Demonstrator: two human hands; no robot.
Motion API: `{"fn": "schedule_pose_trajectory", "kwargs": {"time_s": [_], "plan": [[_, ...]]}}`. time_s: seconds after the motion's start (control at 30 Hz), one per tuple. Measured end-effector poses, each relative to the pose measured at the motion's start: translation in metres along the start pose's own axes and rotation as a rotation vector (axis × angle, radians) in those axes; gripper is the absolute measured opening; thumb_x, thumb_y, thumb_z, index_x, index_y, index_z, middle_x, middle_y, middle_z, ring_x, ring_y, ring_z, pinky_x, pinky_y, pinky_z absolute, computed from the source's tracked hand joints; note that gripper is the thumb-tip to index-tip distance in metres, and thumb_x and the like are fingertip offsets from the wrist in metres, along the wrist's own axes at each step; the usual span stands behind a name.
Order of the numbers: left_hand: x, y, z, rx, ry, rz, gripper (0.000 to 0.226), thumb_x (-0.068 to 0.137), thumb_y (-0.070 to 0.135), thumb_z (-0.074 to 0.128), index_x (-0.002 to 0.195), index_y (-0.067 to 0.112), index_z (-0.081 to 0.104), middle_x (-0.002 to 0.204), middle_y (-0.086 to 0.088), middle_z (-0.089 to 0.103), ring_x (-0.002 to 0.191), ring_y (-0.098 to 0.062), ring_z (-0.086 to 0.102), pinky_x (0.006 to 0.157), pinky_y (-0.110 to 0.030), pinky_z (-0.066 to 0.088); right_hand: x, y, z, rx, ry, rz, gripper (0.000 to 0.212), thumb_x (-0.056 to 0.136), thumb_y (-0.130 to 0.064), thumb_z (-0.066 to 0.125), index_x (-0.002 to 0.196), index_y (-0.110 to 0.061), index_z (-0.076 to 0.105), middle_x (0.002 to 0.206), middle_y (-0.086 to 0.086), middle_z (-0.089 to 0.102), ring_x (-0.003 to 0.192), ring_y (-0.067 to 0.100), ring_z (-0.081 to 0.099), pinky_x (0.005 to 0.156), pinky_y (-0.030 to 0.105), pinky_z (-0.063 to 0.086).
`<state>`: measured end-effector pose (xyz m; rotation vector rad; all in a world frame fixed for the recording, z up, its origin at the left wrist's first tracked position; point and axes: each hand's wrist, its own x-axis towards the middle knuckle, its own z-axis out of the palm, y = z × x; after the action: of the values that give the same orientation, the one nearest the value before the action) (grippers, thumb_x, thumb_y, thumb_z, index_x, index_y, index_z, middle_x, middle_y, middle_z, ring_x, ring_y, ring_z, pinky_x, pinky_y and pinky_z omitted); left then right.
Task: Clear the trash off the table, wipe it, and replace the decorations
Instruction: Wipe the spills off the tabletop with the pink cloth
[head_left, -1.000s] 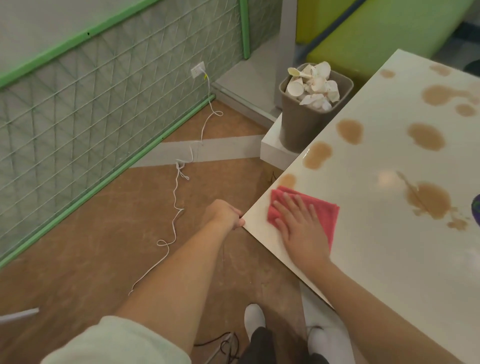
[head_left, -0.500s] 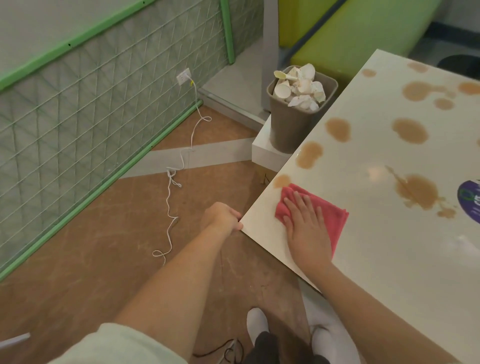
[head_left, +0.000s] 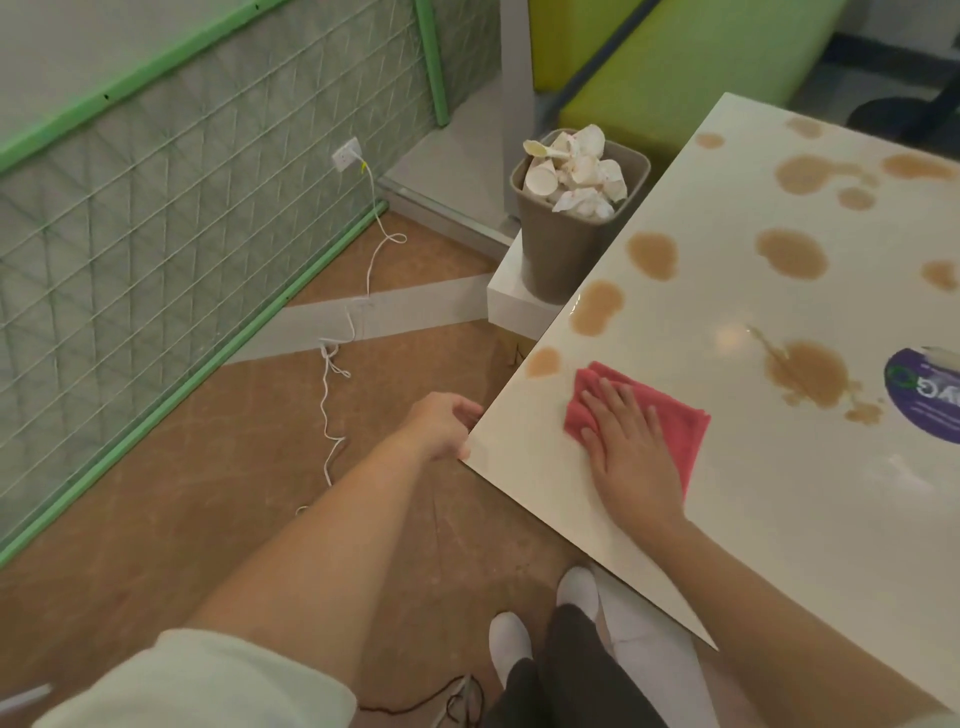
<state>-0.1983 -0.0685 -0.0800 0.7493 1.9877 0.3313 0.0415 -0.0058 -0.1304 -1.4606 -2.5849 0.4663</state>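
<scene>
The right hand lies flat with straight fingers pressed on the pink cloth, which sits on the white table near its corner. A second ago the cloth lay closer to that corner; it has since slid further in along the table, toward the small brown stain at the edge, and now lies just beside it without covering it. The left hand stays at the table corner, its fingers curled around the edge as before. Beyond the cloth, more brown spills still mark the table, unchanged. A purple round sticker, well away from the cloth, has come further into sight on the table. Past the table corner stands the grey bin on a white block, filled with crumpled paper cups, where it stood earlier.
</scene>
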Motion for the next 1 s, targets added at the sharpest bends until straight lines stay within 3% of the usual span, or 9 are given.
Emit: {"fn": "schedule_pose_trajectory", "kwargs": {"time_s": [0.1, 0.2, 0.27, 0.43, 0.53, 0.6, 0.7, 0.87, 1.0], "plan": [[0.003, 0.012, 0.002, -0.119, -0.065, 0.041, 0.063, 0.075, -0.022, 0.051, 0.128, 0.011, 0.061, 0.105, 0.001, 0.063, 0.103, -0.015, 0.059, 0.078, -0.026, 0.050, -0.015, -0.021, 0.005, -0.018, 0.020, 0.013, 0.052, 0.101, -0.038, 0.022, 0.146, -0.023, 0.042, 0.159, -0.002, 0.028, 0.149, 0.020, 0.018, 0.121, 0.043, 0.010], [0.017, 0.030, 0.009, -0.193, 0.033, 0.050, 0.034, 0.087, 0.005, 0.062, 0.118, 0.017, 0.069, 0.108, 0.003, 0.069, 0.099, -0.014, 0.065, 0.088, -0.029, 0.053, -0.021, -0.039, 0.018, -0.031, -0.066, -0.166, 0.051, 0.104, -0.039, 0.021, 0.149, -0.026, 0.038, 0.159, -0.005, 0.029, 0.149, 0.018, 0.019, 0.120, 0.041, 0.011], [0.025, 0.042, 0.007, -0.194, 0.087, 0.081, 0.023, 0.089, 0.010, 0.063, 0.105, 0.022, 0.074, 0.101, 0.004, 0.072, 0.092, -0.013, 0.068, 0.087, -0.033, 0.056, -0.006, -0.023, 0.014, -0.036, -0.099, -0.229, 0.050, 0.105, -0.039, 0.019, 0.152, -0.028, 0.033, 0.159, -0.009, 0.027, 0.150, 0.011, 0.013, 0.121, 0.037, 0.007], [0.043, 0.056, 0.000, -0.034, 0.107, 0.084, 0.031, 0.078, 0.000, 0.069, 0.075, 0.031, 0.069, 0.088, 0.005, 0.072, 0.085, -0.014, 0.070, 0.082, -0.035, 0.058, 0.030, 0.036, -0.012, -0.013, 0.007, 0.068, 0.055, 0.101, -0.038, 0.015, 0.149, -0.024, 0.037, 0.160, -0.006, 0.024, 0.150, 0.012, 0.011, 0.121, 0.030, -0.005], [0.052, 0.058, -0.002, -0.013, 0.079, 0.015, 0.031, 0.079, -0.002, 0.070, 0.073, 0.028, 0.069, 0.083, 0.004, 0.072, 0.084, -0.019, 0.072, 0.081, -0.035, 0.059, 0.018, 0.009, -0.005, -0.032, 0.043, 0.120, 0.055, 0.101, -0.035, 0.018, 0.147, -0.017, 0.042, 0.158, 0.000, 0.030, 0.149, 0.019, 0.016, 0.121, 0.037, 0.002], [0.056, 0.066, -0.004, 0.041, 0.048, -0.006, 0.031, 0.080, -0.001, 0.070, 0.070, 0.028, 0.069, 0.076, 0.006, 0.071, 0.082, -0.018, 0.073, 0.081, -0.033, 0.060, 0.003, -0.015, 0.004, -0.036, 0.007, 0.055, 0.053, 0.103, -0.035, 0.017, 0.147, -0.018, 0.042, 0.157, 0.000, 0.033, 0.148, 0.021, 0.019, 0.120, 0.040, 0.006], [0.059, 0.079, -0.009, 0.181, 0.013, 0.005, 0.028, 0.079, 0.003, 0.071, 0.070, 0.029, 0.069, 0.077, 0.009, 0.071, 0.080, -0.015, 0.073, 0.081, -0.031, 0.059, 0.015, -0.010, 0.003, 0.003, -0.061, 0.015, 0.060, 0.103, -0.043, 0.001, 0.153, -0.025, 0.029, 0.161, -0.007, 0.020, 0.150, 0.013, 0.007, 0.122, 0.037, 0.002], [0.064, 0.082, -0.014, 0.277, -0.081, 0.052, 0.024, 0.081, 0.006, 0.070, 0.074, 0.029, 0.066, 0.080, 0.007, 0.071, 0.083, -0.016, 0.073, 0.077, -0.029, 0.060, 0.049, 0.021, -0.008, 0.050, 0.082, 0.271, 0.062, 0.099, -0.040, 0.010, 0.150, -0.019, 0.037, 0.160, -0.007, 0.020, 0.149, 0.010, 0.007, 0.122, 0.033, -0.001], [0.072, 0.073, -0.022, 0.250, -0.151, 0.093, 0.020, 0.079, 0.010, 0.074, 0.075, 0.029, 0.068, 0.082, 0.007, 0.074, 0.079, -0.012, 0.073, 0.080, -0.030, 0.059, 0.016, -0.024, 0.001, 0.118, 0.130, 0.373, 0.063, 0.099, -0.043, 0.004, 0.150, -0.022, 0.036, 0.160, -0.009, 0.023, 0.149, 0.006, 0.005, 0.122, 0.031, -0.004]]}}
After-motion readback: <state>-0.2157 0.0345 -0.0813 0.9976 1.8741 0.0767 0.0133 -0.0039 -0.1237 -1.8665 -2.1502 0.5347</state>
